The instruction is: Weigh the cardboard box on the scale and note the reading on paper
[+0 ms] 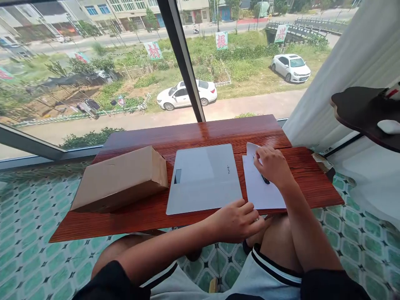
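We look down at a brown-red table (315, 179), where white paper (258, 191) lies at the right part, just beside a flat pale scale (204, 183); further left there is a carton box (125, 179). The dark pen (265, 180) is over the paper, partly hidden by our right hand (271, 162). The relation that matters most, as we judge, is between this hand and the pen: the visible pen part lies just below the fingers, toward our body, and its long axis seems to go slanting, from far left to near right. Our right hand is clearly the nearer one. Its fingers are bent, but we cannot tell if they grasp the pen or only rest above it. Our left hand (239, 221) is loose and released, near the paper's lower left corner; whether it touches this corner is not clear.
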Available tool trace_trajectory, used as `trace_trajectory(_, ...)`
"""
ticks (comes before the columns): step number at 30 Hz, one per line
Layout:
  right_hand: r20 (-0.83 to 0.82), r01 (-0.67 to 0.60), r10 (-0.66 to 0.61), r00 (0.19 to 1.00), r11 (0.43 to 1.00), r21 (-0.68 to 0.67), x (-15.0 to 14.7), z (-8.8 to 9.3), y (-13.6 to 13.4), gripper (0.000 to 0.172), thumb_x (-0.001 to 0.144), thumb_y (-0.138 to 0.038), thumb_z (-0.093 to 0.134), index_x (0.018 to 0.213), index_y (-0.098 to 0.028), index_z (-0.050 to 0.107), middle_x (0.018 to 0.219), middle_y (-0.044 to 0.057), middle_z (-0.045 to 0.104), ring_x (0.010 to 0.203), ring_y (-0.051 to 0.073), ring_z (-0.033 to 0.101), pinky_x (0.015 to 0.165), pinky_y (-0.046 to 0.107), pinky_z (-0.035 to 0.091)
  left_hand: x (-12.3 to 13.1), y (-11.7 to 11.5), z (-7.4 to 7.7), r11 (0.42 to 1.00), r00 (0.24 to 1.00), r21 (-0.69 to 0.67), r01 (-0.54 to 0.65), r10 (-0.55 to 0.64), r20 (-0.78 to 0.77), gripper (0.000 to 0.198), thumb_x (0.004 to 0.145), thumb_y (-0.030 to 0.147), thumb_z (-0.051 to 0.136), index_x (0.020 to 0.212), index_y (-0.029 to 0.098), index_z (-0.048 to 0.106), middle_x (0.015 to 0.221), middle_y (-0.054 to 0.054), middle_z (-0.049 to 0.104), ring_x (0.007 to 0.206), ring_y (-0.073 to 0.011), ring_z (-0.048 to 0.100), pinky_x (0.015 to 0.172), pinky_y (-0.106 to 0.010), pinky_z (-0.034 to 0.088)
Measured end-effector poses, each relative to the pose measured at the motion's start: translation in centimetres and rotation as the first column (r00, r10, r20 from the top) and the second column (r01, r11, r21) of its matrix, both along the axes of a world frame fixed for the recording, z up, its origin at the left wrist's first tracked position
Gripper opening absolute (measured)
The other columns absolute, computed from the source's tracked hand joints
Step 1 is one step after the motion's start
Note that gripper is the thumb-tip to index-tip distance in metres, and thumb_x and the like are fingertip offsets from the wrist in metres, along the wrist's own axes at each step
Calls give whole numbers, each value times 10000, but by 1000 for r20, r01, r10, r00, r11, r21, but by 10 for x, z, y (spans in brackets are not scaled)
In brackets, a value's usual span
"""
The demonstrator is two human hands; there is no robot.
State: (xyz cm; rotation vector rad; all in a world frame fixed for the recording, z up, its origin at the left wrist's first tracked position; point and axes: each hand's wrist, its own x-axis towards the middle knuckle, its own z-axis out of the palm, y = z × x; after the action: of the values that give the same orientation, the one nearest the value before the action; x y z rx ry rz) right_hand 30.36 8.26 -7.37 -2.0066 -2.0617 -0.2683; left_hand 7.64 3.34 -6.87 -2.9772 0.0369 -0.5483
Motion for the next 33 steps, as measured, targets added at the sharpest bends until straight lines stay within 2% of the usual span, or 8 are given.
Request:
trace_trajectory(6, -27, 72, -82, 996, 962, -262, 7, -18, 7, 154, 1011, -327, 512, 1031, -180, 554, 1043, 58, 676, 983, 253, 601, 810, 371, 327, 43, -6, -27, 980, 994, 167, 107, -100, -49, 304, 989, 217, 471, 1275, 196, 573, 1176, -95, 622, 1077, -231, 587, 841, -366, 442)
trace_trajectory(14, -7, 58, -67, 998, 912, -405, 6, -23, 13, 255, 998, -138, 374, 1140, -201, 576, 1002, 81, 664, 951, 264, 575, 806, 382, 337, 59, -10, -64, 979, 996, 200, 44, -29, -79, 454, 998, 298, 415, 1407, 146, 536, 1399, -154, 557, 1243, -282, 552, 1009, -448, 461)
trace_trajectory(18, -254, -83, 5, 967, 950, -301, 19, -32, 14, 271, 995, -139, 358, 1111, -204, 594, 1008, 70, 666, 964, 247, 562, 839, 372, 372, 61, -11, -68, 983, 999, 181, 11, -4, -41, 474, 1007, 261, 356, 1412, 106, 549, 1404, -150, 549, 1241, -264, 542, 998, -415, 465)
trace_trajectory(22, -660, -196, 100, 745, 978, -73, 31, -42, 17, 285, 1033, -256, 346, 1052, -199, 624, 914, 47, 633, 861, 188, 567, 815, 323, 429, 63, -13, -73, 987, 1000, 159, -5, 9, -27, 464, 1009, 280, 381, 1379, 78, 573, 1414, -179, 527, 1247, -279, 530, 1009, -422, 447)
trace_trajectory(25, -783, -191, 146, 605, 981, 36, 35, -47, 20, 269, 1005, -243, 396, 1099, -205, 645, 973, 41, 661, 897, 169, 605, 849, 303, 470, 64, -14, -76, 990, 1000, 139, -20, 19, 14, 464, 1008, 283, 387, 1378, 76, 576, 1391, -172, 537, 1231, -275, 534, 1004, -418, 452)
trace_trajectory(29, -708, -111, 151, 690, 989, 102, 36, -47, 22, 246, 903, -247, 610, 1145, -216, 642, 1084, 39, 698, 984, 172, 647, 902, 290, 494, 66, -15, -79, 991, 999, 130, -29, 24, 40, 454, 1000, 258, 383, 1366, 85, 591, 1359, -147, 555, 1222, -266, 537, 996, -410, 461)
trace_trajectory(31, -639, -25, 101, 763, 992, 128, 35, -45, 22, 191, 894, -359, 666, 1000, -204, 629, 966, 43, 674, 872, 174, 615, 804, 286, 486, 66, -15, -79, 992, 999, 122, -27, 21, 47, 449, 996, 245, 380, 1354, 88, 600, 1343, -139, 565, 1216, -264, 539, 993, -408, 463)
trace_trajectory(33, -617, 37, 59, 785, 989, 142, 33, -42, 21, 315, 911, -499, 637, 845, -200, 563, 809, 30, 592, 737, 158, 532, 704, 281, 442, 67, -15, -79, 993, 998, 111, -28, 22, 55, 446, 992, 235, 378, 1348, 93, 607, 1331, -130, 571, 1212, -261, 540, 991, -405, 464)
